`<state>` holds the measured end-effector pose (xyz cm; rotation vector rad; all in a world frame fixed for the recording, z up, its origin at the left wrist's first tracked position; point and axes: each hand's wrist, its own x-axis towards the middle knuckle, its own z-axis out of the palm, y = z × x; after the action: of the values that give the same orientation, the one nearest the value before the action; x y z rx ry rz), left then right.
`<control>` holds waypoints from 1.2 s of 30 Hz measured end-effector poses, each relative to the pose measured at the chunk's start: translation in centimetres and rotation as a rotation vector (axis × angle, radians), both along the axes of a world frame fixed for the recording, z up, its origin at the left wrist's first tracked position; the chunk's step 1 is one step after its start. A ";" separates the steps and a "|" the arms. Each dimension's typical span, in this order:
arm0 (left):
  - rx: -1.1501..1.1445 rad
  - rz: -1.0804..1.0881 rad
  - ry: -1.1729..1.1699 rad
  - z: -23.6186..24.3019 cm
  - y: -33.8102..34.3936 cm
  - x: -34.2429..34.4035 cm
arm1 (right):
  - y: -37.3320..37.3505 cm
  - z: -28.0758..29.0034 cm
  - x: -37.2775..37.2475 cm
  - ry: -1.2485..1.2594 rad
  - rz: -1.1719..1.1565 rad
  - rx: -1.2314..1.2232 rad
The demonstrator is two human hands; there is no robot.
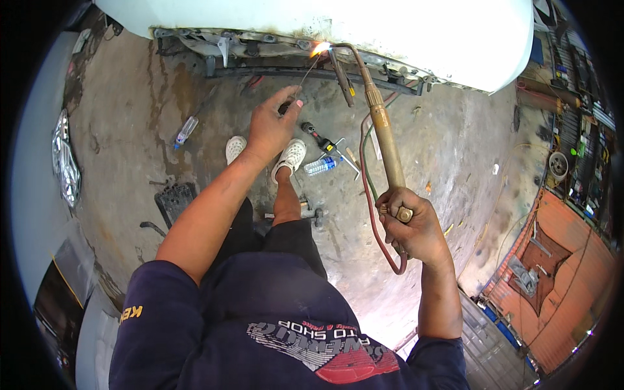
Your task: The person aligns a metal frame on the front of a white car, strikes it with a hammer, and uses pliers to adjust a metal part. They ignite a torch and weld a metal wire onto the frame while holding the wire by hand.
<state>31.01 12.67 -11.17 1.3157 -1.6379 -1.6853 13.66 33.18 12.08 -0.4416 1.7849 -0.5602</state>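
Note:
My right hand (416, 224) is wrapped round the brass handle of a gas torch (389, 146), close to its valve knob. The torch's bent neck reaches up to the lower edge of a white vehicle body panel (416, 29), where an orange flame (318, 49) burns. Between the fingers of my left hand (272, 127) is a thin metal rod (310, 70), its far end close to the flame. A narrow dark tool (341, 78), perhaps a clamp or pliers, hangs from the panel edge beside the torch tip. Red and green hoses (375, 237) loop down by my right hand.
On the concrete floor are two plastic bottles (320, 166) (186, 132), a black-and-red power tool (314, 135), a T-shaped metal bar (351, 170) and a hammer (317, 214). A chrome headlamp (65, 159) lies far left. An orange corrugated sheet (572, 260) and cluttered shelves (578, 117) stand right.

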 end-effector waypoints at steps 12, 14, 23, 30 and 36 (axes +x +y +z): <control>0.042 0.083 -0.045 2.4 1.1 -1.0 | 0.4 -0.5 -3.5 -0.062 0.054 -0.021; 0.001 0.082 -0.044 2.2 1.2 -0.9 | 0.4 -0.7 -3.5 -0.061 0.055 -0.032; -0.014 0.082 -0.043 2.4 1.3 -1.0 | 0.5 -1.2 -3.6 -0.057 0.079 -0.013; -0.062 0.074 -0.074 2.3 1.3 -1.0 | 0.6 -1.5 -3.7 -0.069 0.063 -0.060; -0.083 0.058 -0.094 2.3 1.1 -0.9 | 0.4 -1.5 -3.7 -0.058 0.079 -0.066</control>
<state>30.08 13.72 -8.90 1.4068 -1.6861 -1.5262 9.92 33.62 10.61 -0.5338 1.6894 -0.5715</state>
